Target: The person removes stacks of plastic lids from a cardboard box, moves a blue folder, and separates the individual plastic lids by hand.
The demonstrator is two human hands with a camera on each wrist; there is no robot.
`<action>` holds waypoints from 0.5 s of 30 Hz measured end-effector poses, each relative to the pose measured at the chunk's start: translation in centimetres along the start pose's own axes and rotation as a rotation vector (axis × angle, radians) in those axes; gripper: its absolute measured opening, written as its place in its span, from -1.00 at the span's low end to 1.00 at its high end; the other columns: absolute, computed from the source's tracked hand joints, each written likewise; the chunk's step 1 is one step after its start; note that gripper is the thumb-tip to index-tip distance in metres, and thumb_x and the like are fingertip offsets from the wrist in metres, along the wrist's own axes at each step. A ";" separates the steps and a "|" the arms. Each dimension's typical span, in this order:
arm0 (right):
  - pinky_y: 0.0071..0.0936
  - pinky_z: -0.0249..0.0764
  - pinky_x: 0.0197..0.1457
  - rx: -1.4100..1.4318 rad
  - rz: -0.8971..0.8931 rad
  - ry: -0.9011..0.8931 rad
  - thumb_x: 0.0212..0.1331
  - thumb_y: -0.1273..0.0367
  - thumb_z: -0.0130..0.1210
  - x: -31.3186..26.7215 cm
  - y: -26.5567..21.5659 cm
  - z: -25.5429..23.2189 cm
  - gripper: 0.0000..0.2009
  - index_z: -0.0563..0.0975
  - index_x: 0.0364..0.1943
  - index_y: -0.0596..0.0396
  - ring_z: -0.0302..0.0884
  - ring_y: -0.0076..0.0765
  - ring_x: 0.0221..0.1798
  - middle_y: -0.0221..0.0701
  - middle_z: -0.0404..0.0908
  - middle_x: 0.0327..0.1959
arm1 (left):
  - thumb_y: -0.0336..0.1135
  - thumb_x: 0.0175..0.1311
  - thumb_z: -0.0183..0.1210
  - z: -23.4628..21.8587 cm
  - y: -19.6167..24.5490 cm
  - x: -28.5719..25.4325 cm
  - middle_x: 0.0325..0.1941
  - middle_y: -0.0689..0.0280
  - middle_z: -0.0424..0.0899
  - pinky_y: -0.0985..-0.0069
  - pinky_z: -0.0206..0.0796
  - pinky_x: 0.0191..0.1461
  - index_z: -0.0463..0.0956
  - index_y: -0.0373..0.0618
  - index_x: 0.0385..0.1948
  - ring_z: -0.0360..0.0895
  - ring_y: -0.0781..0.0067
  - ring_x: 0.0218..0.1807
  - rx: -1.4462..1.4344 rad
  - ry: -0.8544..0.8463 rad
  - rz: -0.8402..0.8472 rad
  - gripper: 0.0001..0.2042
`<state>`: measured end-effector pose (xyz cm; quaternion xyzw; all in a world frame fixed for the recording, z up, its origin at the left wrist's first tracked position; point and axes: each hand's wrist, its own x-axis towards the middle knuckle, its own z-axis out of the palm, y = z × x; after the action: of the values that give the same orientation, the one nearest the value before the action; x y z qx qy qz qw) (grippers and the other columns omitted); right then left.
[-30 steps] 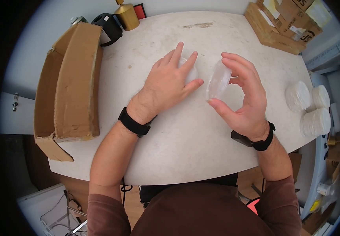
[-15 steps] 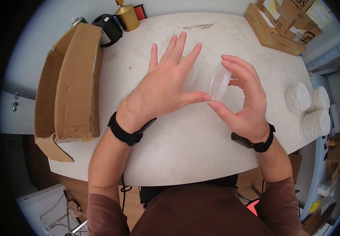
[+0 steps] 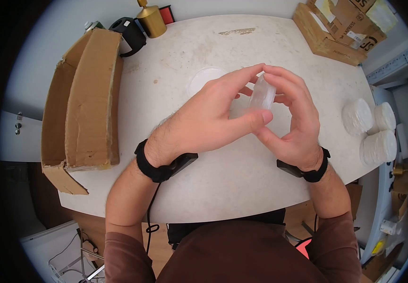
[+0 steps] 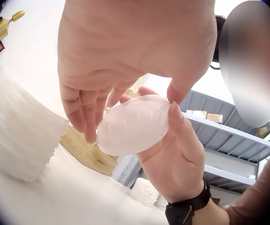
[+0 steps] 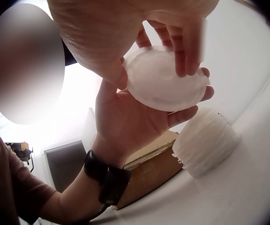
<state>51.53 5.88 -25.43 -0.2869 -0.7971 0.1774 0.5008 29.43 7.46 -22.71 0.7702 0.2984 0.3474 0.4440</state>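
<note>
A round, translucent plastic lid (image 3: pixel 262 94) is held on edge above the table, between both hands. My right hand (image 3: pixel 298 118) grips it by the rim, thumb low and fingertips at the top. From the other side my left hand (image 3: pixel 213 111) spans the same lid, its thumb at the lower edge and its fingers at the upper and far rim. Both palms face the lid (image 4: pixel 134 124) in the left wrist view. Behind the left hand a white, film-wrapped cylinder (image 3: pixel 204 78) stands on the table, partly hidden by that hand in the head view.
Several similar white wrapped cylinders (image 3: pixel 378 146) stand at the table's right edge. A long open cardboard box (image 3: pixel 93 99) lies along the left side. At the back are a black mug-like container (image 3: pixel 129 35), a brass-coloured canister (image 3: pixel 152 21) and, to the right, cardboard boxes (image 3: pixel 336 40).
My left hand has left the white cylinder, spread its fingers, and moved right to take hold of the lid's rim. The right hand has stayed nearly still with the lid.
</note>
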 end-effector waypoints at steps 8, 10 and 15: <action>-0.31 0.75 0.10 0.028 -0.024 -0.007 0.01 0.50 0.55 0.0 0.0 0.1 -0.24 0.52 0.41 0.10 0.62 -0.09 0.35 -0.10 0.48 0.48 | -0.12 0.30 0.48 0.0 0.5 -0.1 0.33 0.16 0.69 0.26 0.51 0.31 0.43 -0.21 0.51 0.65 0.27 0.23 0.098 0.053 -0.060 -0.25; -0.31 0.76 0.12 0.063 -0.050 0.010 0.01 0.47 0.59 -0.1 0.1 0.2 -0.21 0.50 0.43 0.09 0.60 -0.08 0.38 -0.08 0.45 0.51 | -0.14 0.28 0.49 0.0 0.7 -0.1 0.31 0.16 0.71 0.26 0.50 0.31 0.43 -0.21 0.51 0.65 0.28 0.24 0.111 0.074 -0.018 -0.24; -0.31 0.78 0.13 0.075 -0.054 0.020 0.03 0.46 0.61 -0.2 0.3 0.3 -0.17 0.46 0.47 0.09 0.59 -0.08 0.40 -0.08 0.40 0.55 | -0.11 0.28 0.52 -0.3 0.8 -0.1 0.36 0.15 0.68 0.25 0.50 0.34 0.42 -0.19 0.53 0.63 0.26 0.28 0.043 0.072 -0.015 -0.21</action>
<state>51.36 6.03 -25.87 -0.2481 -0.7924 0.1907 0.5236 29.26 7.17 -21.95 0.7641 0.3273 0.3654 0.4189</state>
